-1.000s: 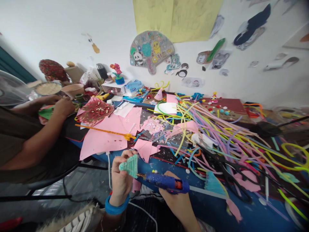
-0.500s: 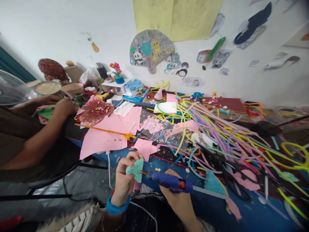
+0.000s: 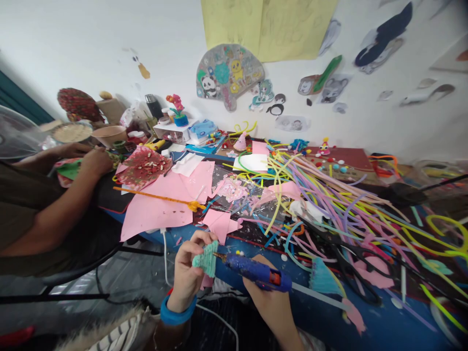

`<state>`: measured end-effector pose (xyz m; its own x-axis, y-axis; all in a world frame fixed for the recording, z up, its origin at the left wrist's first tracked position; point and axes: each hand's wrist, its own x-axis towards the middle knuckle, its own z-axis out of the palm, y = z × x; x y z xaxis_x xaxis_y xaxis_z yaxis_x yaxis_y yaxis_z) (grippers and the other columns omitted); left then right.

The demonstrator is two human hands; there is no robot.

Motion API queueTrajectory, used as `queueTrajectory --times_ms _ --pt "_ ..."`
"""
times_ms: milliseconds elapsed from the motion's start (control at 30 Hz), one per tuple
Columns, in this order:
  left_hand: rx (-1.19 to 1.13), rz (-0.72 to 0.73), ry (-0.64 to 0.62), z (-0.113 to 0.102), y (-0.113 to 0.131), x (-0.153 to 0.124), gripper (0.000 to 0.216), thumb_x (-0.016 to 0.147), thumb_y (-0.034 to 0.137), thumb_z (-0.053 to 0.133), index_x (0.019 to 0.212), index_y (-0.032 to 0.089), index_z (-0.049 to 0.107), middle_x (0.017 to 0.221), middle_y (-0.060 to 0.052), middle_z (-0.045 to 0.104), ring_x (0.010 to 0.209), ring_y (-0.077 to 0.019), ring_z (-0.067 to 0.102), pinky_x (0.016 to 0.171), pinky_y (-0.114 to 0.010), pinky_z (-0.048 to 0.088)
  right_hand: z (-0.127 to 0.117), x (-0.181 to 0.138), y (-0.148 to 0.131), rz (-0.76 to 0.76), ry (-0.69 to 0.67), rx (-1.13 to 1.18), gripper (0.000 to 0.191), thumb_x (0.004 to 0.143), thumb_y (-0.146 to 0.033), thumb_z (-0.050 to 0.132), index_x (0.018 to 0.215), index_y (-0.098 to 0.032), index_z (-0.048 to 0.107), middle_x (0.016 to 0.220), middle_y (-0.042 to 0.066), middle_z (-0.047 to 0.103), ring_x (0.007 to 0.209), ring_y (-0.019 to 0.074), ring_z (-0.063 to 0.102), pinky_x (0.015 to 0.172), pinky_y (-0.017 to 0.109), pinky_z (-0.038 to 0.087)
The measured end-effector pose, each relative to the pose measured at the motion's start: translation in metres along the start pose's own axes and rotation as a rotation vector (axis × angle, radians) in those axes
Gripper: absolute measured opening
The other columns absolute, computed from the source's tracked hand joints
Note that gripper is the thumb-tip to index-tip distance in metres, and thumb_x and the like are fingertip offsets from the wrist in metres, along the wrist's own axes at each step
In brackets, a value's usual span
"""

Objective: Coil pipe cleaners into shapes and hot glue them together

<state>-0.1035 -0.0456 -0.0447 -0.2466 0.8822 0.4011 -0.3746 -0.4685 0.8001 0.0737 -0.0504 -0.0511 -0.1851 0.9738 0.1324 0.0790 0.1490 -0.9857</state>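
Between the fingers and thumb of my left hand (image 3: 187, 265) is a small teal ridged triangle (image 3: 206, 260) that looks built from pipe cleaners. My right hand (image 3: 268, 304) grips a blue hot glue gun (image 3: 256, 273), its fingers partly hidden behind the body. The gun's nozzle points left at the triangle's upper right edge, close to it; whether they touch I cannot tell. A clear glue stick (image 3: 318, 296) sticks out of the gun's back end. Right of the gun, a larger blue ridged triangle (image 3: 323, 277) lies on the blue table edge.
Black scissors (image 3: 353, 273) lie at the right beside a heap of coloured pipe cleaners (image 3: 329, 195). Pink sheets (image 3: 157, 209) and a pink star-like cutout (image 3: 219, 222) cover the middle. At the left, a co-worker's hands (image 3: 97, 161) handle something green and red. A white cord (image 3: 165, 258) hangs down.
The glue gun's nozzle has risen slightly along the teal triangle's right edge. The triangle has shifted a touch to the right in my left hand.
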Motion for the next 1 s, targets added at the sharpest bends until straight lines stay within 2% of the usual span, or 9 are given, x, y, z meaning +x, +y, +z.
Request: queueTrajectory --times_ms 133,567,867,1000 --pt "0.004 0.016 0.019 -0.003 -0.002 0.001 0.024 0.069 0.042 0.08 0.085 0.028 0.07 0.088 -0.002 0.061 0.091 -0.0215 0.06 0.078 -0.035 0.05 -0.002 0.001 -0.001 -0.032 0.037 -0.031 0.013 0.082 -0.018 0.058 0.07 -0.02 0.055 0.066 -0.004 0.053 0.061 0.0129 0.052 0.061 0.022 0.043" --pt "-0.008 -0.008 0.031 -0.001 -0.003 -0.002 0.022 0.072 0.041 0.078 0.088 0.028 0.07 0.092 -0.002 0.061 0.096 -0.0198 0.06 0.082 -0.033 0.05 0.003 -0.001 -0.003 -0.092 0.012 -0.102 0.014 0.081 -0.014 0.058 0.07 -0.02 0.052 0.066 -0.003 0.051 0.061 0.0132 0.052 0.059 0.023 0.041" --pt "0.001 -0.01 0.13 -0.002 -0.003 -0.001 0.024 0.072 0.043 0.078 0.088 0.027 0.068 0.092 -0.001 0.061 0.096 -0.019 0.06 0.086 -0.033 0.049 0.004 -0.007 0.009 -0.301 0.056 -0.132 0.017 0.081 -0.006 0.055 0.08 -0.022 0.05 0.078 -0.002 0.053 0.071 0.0136 0.052 0.067 0.025 0.042" --pt "0.011 -0.024 0.108 -0.002 -0.003 -0.002 0.023 0.072 0.041 0.078 0.088 0.027 0.069 0.092 -0.001 0.061 0.096 -0.0195 0.06 0.084 -0.033 0.05 0.002 -0.009 0.011 -0.261 0.051 -0.091 0.02 0.079 -0.004 0.055 0.083 -0.023 0.051 0.081 -0.001 0.053 0.073 0.0143 0.053 0.068 0.026 0.043"
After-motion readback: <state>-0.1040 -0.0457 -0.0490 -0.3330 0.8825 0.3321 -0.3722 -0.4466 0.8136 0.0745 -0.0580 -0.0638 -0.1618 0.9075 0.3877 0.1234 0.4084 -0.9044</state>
